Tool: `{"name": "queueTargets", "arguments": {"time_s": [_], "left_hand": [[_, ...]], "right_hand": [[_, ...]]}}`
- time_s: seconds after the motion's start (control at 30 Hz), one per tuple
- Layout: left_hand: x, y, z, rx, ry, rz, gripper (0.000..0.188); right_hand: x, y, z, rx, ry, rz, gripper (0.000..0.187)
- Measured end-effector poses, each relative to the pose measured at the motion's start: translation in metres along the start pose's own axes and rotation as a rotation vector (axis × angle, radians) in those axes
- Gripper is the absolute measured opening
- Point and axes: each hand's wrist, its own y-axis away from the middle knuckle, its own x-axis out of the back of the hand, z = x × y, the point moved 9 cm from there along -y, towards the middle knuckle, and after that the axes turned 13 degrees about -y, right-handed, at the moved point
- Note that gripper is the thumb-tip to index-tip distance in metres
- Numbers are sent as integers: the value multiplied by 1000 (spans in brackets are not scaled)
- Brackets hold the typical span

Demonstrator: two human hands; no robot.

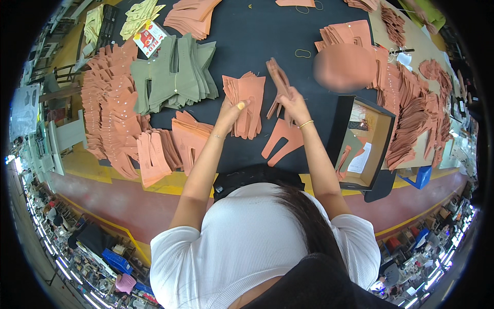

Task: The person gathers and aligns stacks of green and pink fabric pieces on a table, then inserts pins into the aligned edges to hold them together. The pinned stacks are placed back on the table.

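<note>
In the middle of the dark table, my left hand [228, 116] is closed on a small stack of salmon cut pieces [253, 121], thumb on top near their middle; a yellow covering wraps part of the thumb. To its right, my right hand [295, 107] grips a thin bundle of similar salmon pieces [278, 80], held edge-on and tilted. Below that hand, a single salmon piece [284, 140] with a long slot lies flat on the table. Its upper end is partly hidden by my right hand.
Green cut pieces [175, 77] are stacked left of my hands, beside long rows of salmon pieces [110, 103]. An open black box [378, 149] with scraps and paper stands right. Further right lie more salmon stacks [411, 123]. A blurred patch covers part of the upper-right stack.
</note>
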Motion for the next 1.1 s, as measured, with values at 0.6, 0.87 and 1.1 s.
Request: {"name": "queueTargets", "arguments": {"time_s": [0.6,0.87,1.1], "left_hand": [[-16,9,6,56,9,-101,75],[-24,7,11,-14,127,-113,75],[-14,7,3,-15,187,-77,72]], "right_hand": [[-70,32,-2,-129,-54,-175,67],[-65,27,6,-301,-441,-335,35],[-47,25,5,-293,-378,-190,33]]}}
